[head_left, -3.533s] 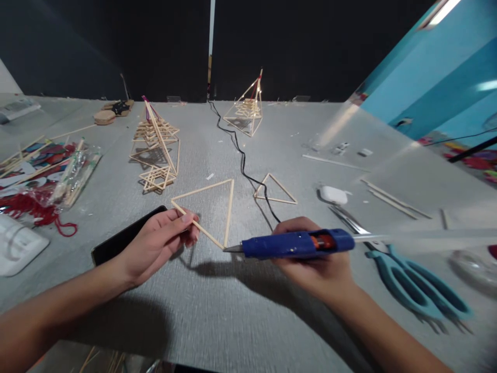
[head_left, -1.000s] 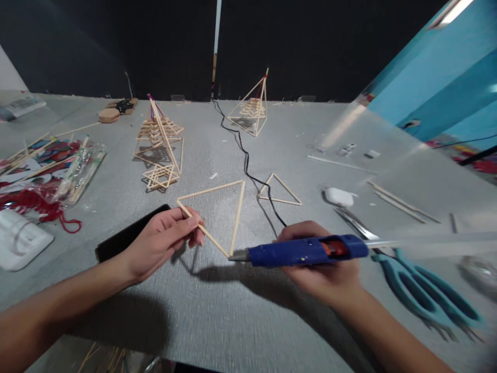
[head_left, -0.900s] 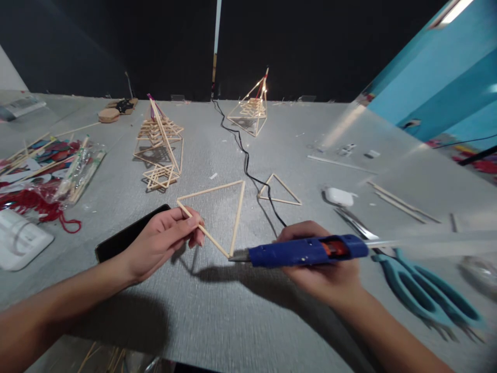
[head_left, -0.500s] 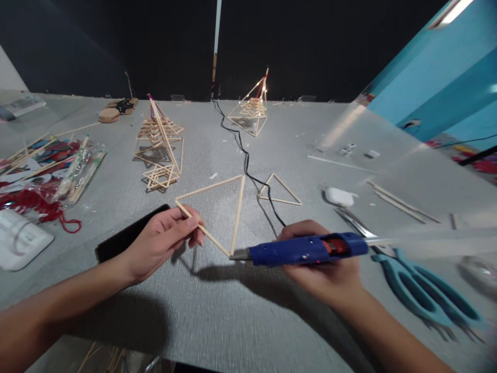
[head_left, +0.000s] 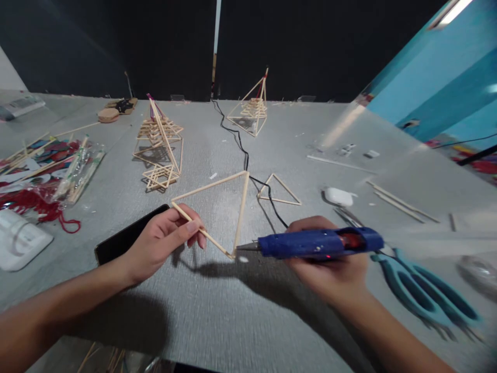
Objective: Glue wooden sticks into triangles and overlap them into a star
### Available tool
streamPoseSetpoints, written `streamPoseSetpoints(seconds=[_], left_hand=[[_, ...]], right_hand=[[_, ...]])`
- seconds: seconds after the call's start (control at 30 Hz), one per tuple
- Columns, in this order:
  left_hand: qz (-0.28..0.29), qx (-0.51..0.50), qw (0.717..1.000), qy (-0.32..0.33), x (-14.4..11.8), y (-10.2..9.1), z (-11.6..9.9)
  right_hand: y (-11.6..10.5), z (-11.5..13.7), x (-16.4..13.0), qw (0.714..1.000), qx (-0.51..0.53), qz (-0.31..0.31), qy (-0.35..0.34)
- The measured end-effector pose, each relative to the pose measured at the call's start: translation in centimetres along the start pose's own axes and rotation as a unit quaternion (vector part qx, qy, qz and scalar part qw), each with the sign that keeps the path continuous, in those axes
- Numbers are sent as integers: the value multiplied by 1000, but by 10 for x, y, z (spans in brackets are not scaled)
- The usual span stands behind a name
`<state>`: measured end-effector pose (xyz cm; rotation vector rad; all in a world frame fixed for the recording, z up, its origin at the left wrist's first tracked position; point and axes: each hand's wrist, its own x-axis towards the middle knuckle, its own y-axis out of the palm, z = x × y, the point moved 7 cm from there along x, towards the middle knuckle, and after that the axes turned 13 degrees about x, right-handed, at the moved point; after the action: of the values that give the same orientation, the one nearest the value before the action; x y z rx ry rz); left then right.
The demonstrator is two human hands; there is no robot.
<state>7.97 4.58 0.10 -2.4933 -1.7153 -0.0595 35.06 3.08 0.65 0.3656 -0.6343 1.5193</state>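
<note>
Gluing a stick triangle at its near corner

My left hand (head_left: 163, 243) pinches the near-left side of the stick triangle (head_left: 217, 207), tilting it up off the grey table (head_left: 217, 321); my right hand (head_left: 330, 264) is wrapped tight around the blue glue gun (head_left: 318, 243), nozzle right beside the triangle's near corner. A black phone (head_left: 128, 238) lies under my left hand, teal scissors (head_left: 423, 290) to the right, a small triangle (head_left: 277, 190) farther off

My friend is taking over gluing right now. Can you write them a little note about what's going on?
Left hand: pinching one side of the big stick triangle, tilted up off the table.
Right hand: gripping the blue glue gun, nozzle just beside the triangle's near corner.
Done: all three sticks meet as a triangle.
Left: whether that near corner is set cannot be told. Small triangle lies flat beyond; scissors at right.
</note>
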Motion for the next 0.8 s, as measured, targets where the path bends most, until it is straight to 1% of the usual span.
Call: streamPoseSetpoints(seconds=[0.03, 0.1, 0.23, 0.3, 0.4, 0.47, 0.53, 0.8], left_hand=[[-1, 1, 1000, 3, 0, 0, 0], [-5, 2, 1000, 7, 1, -2, 1], [-23, 3, 999, 27, 0, -5, -1], [-41, 19, 997, 59, -1, -6, -8], [-70, 63, 986, 140, -5, -5, -25], [-76, 82, 976, 188, -9, -3, -34], [-73, 90, 969, 216, -11, 0, -39], [-57, 91, 960, 259, -13, 2, -41]], right_hand=[[-1, 2, 1, 1000, -3, -1, -9], [-2, 5, 2, 999, -27, 18, -27], [-7, 10, -1, 986, -133, 80, -68], [-13, 11, -3, 982, -143, 94, -77], [-19, 12, -6, 980, -132, 114, -92], [-22, 12, -7, 979, -143, 104, -101], [-23, 9, -8, 978, -154, 99, -99], [-24, 10, -9, 976, -166, 93, -103]])
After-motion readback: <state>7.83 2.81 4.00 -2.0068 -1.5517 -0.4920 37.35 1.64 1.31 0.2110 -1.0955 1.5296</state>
